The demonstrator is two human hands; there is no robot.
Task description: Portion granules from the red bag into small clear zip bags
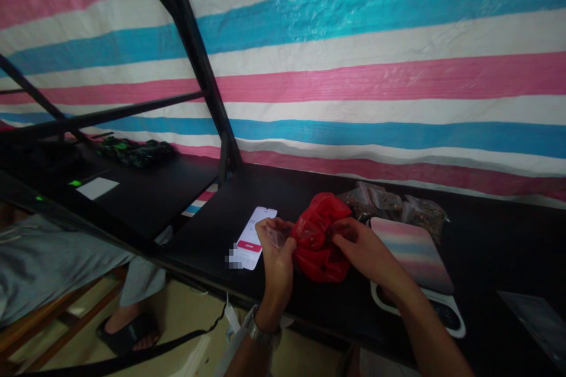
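Observation:
A crumpled red plastic bag (pixel 321 262) lies on the black table between my hands. My left hand (pixel 278 256) is closed on a small clear plastic bag (pixel 277 237), beside the red bag's left side. At the red bag's mouth, the fingers of my right hand (pixel 360 247) are pinched together. Whatever they hold is too small and dark to make out. Just right of that hand is a kitchen scale (pixel 413 253) with a shiny, reflective plate, partly covered by my forearm. Behind the scale are clear bags (pixel 382 203) filled with brown bits.
A phone (pixel 254 235) with a lit screen lies left of my left hand. Flat clear plastic (pixel 535 318) rests at the table's right. A black metal frame (pixel 194 53) rises on the left, near a seated person's leg (pixel 141 288). A striped sheet (pixel 375 82) hangs behind.

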